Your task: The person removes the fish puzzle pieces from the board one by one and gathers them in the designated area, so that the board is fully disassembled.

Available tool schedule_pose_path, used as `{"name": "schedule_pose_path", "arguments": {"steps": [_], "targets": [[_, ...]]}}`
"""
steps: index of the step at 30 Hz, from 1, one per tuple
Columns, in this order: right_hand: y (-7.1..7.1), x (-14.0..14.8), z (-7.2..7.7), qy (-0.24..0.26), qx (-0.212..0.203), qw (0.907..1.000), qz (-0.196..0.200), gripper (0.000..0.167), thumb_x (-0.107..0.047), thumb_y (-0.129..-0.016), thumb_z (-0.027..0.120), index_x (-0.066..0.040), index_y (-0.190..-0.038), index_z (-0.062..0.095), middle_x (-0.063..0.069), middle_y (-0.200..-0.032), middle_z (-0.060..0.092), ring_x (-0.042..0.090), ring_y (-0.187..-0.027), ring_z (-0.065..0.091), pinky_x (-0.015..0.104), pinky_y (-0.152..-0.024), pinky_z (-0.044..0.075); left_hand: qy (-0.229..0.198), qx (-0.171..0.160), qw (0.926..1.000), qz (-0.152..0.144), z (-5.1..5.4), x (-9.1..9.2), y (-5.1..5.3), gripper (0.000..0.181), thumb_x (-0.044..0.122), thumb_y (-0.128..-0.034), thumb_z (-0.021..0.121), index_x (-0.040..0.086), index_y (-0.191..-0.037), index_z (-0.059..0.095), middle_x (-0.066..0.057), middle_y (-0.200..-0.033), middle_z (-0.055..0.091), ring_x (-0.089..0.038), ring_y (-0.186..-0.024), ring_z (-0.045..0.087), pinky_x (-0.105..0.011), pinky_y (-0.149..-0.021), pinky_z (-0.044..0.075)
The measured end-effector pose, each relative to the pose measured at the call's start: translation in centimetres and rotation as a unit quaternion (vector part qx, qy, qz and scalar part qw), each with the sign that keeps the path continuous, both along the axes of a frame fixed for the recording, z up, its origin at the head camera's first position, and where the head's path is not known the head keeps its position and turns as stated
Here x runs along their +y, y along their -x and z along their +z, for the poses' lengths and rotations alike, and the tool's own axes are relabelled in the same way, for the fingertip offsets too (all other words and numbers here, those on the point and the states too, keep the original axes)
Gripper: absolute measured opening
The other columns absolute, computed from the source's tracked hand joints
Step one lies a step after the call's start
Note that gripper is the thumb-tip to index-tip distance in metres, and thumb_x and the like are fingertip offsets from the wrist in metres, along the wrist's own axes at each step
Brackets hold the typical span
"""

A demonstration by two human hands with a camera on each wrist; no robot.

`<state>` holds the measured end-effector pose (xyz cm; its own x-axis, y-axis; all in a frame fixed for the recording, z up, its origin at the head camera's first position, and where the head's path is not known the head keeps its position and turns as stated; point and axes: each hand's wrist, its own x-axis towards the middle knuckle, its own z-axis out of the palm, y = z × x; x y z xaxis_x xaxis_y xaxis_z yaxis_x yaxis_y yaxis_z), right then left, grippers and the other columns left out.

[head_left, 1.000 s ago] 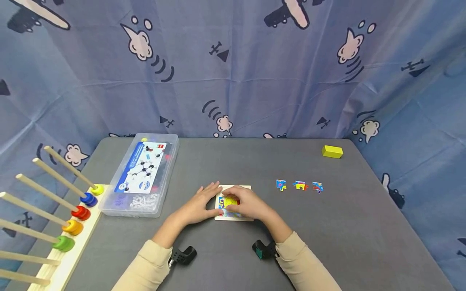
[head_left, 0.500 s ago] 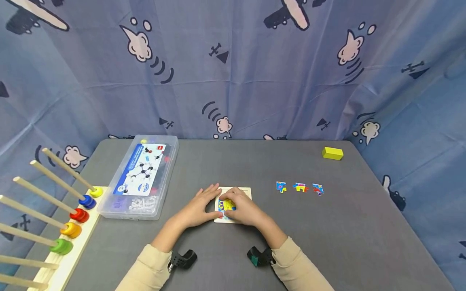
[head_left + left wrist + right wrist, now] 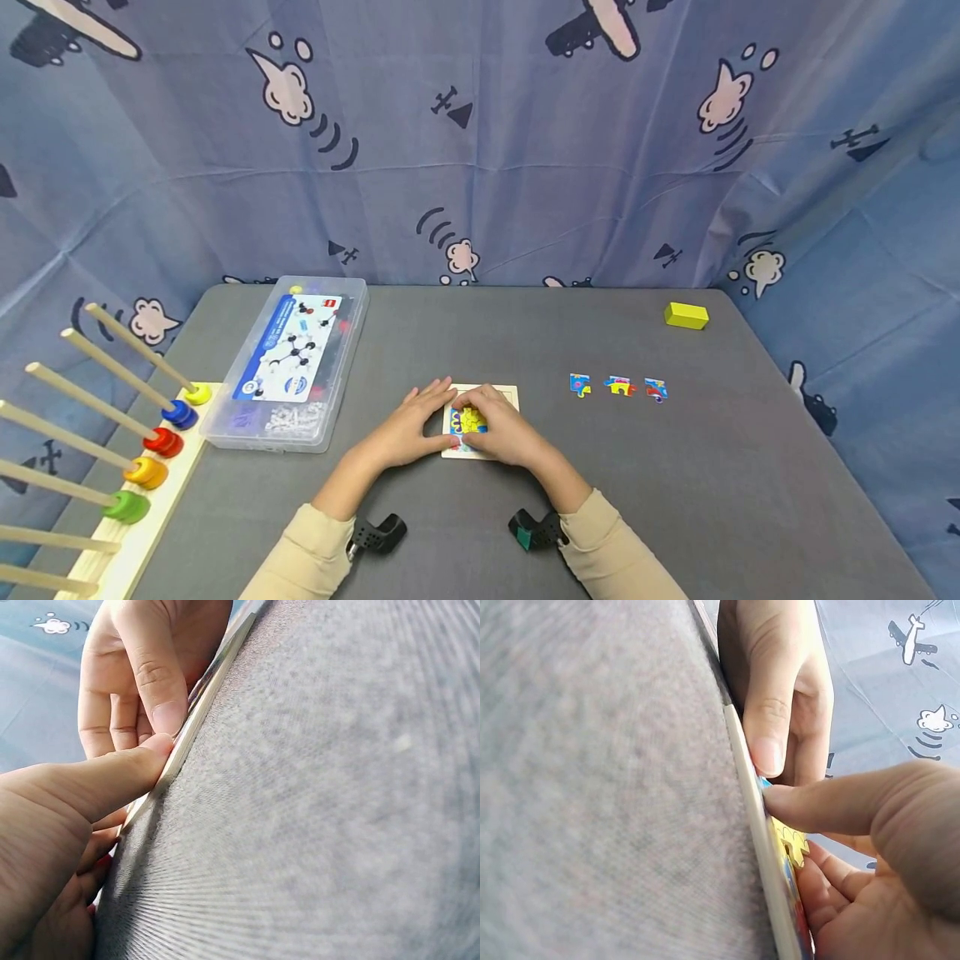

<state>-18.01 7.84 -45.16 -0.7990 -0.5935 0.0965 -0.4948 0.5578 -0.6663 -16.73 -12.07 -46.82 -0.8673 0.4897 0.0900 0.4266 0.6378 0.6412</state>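
Note:
A square wooden jigsaw puzzle board with a pale rim lies on the table before me, partly covered by both hands. My left hand rests at its left side, fingers extended and thumb pressing on the near left part. My right hand reaches over from the right. Its thumb and index finger curl about a yellow puzzle piece and pinch it over the picture. In the right wrist view the yellow piece sits slightly proud of the board. Both thumbs nearly meet along the near edge.
Right of the board lie three loose puzzle pieces in a row. A yellow block stands at the back right. On the left are a clear plastic case and a wooden peg rack with coloured rings.
My right hand has shifted slightly left and nearer across the board, uncovering its upper right corner. My left hand keeps its place, and the loose pieces stay where they were.

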Motion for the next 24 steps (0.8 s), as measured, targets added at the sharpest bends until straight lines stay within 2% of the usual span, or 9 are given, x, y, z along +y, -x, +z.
{"name": "schedule_pose_path", "arguments": {"steps": [6, 11, 18, 24], "targets": [[-0.12, -0.01, 0.21, 0.004, 0.03, 0.9995, 0.003, 0.033, 0.0, -0.079, 0.067, -0.004, -0.111, 0.063, 0.009, -0.111, 0.06, 0.025, -0.11, 0.053, 0.044, -0.096, 0.043, -0.001, -0.002, 1.0, 0.001, 0.01, -0.01, -0.01, 0.071, 0.033, -0.0839, 0.07, 0.001, -0.141, 0.043, -0.014, -0.152, 0.033, -0.031, -0.143, 0.025, -0.055, -0.116, 0.015], [-0.05, 0.03, -0.02, 0.004, 0.06, 0.9982, 0.003, 0.032, 0.001, -0.078, 0.067, -0.005, -0.109, 0.065, 0.008, -0.109, 0.061, 0.024, -0.108, 0.055, 0.043, -0.093, 0.044, 0.001, 0.001, 1.0, 0.001, -0.05, -0.04, -0.04, 0.071, 0.033, -0.0837, 0.071, 0.001, -0.141, 0.043, -0.014, -0.152, 0.033, -0.031, -0.143, 0.025, -0.055, -0.116, 0.015], [0.17, 0.27, -0.19, -0.003, 0.067, 0.9977, 0.007, 0.032, -0.001, -0.08, 0.068, -0.006, -0.112, 0.065, 0.007, -0.109, 0.062, 0.023, -0.106, 0.057, 0.042, -0.092, 0.046, 0.001, -0.003, 1.0, 0.001, -0.06, -0.01, -0.04, 0.072, 0.033, -0.0838, 0.07, 0.001, -0.141, 0.042, -0.014, -0.152, 0.033, -0.031, -0.143, 0.025, -0.056, -0.116, 0.014], [0.48, 0.66, 0.07, -0.005, 0.062, 0.998, 0.008, 0.032, -0.004, -0.081, 0.069, -0.006, -0.113, 0.065, 0.006, -0.106, 0.062, 0.018, -0.095, 0.057, 0.036, -0.084, 0.047, 0.0, -0.009, 1.0, 0.002, 0.08, 0.03, -0.02, 0.072, 0.033, -0.0839, 0.071, 0.001, -0.142, 0.042, -0.014, -0.153, 0.032, -0.032, -0.143, 0.024, -0.056, -0.116, 0.014]]}}
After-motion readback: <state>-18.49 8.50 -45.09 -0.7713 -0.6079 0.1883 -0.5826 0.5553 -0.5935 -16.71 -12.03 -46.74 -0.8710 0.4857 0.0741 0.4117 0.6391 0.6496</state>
